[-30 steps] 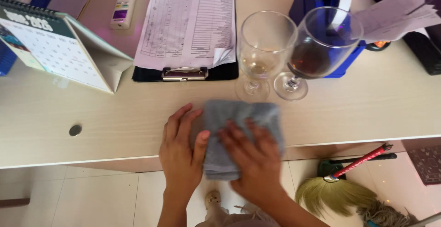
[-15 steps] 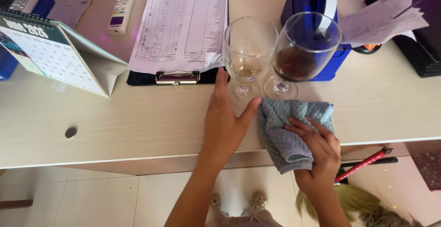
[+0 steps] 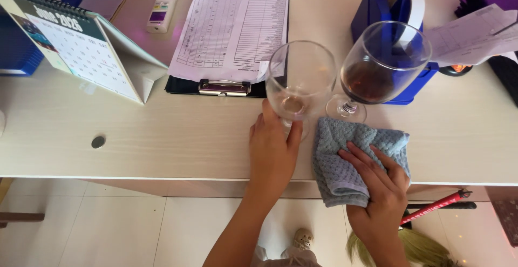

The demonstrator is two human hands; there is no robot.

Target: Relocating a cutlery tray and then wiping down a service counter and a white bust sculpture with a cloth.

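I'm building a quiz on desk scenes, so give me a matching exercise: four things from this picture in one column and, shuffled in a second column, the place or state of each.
Things:
1. empty wine glass
2. wine glass with dark liquid
3. grey-blue cloth
4. clipboard with papers

Places or states:
A. pressed flat at the desk's near edge under the right hand
B. lying toward the far side of the desk, clip end nearest the person
C. gripped low on the bowl by the left hand
D. standing untouched in front of the blue holder

Pairs: 1-C, 2-D, 3-A, 4-B
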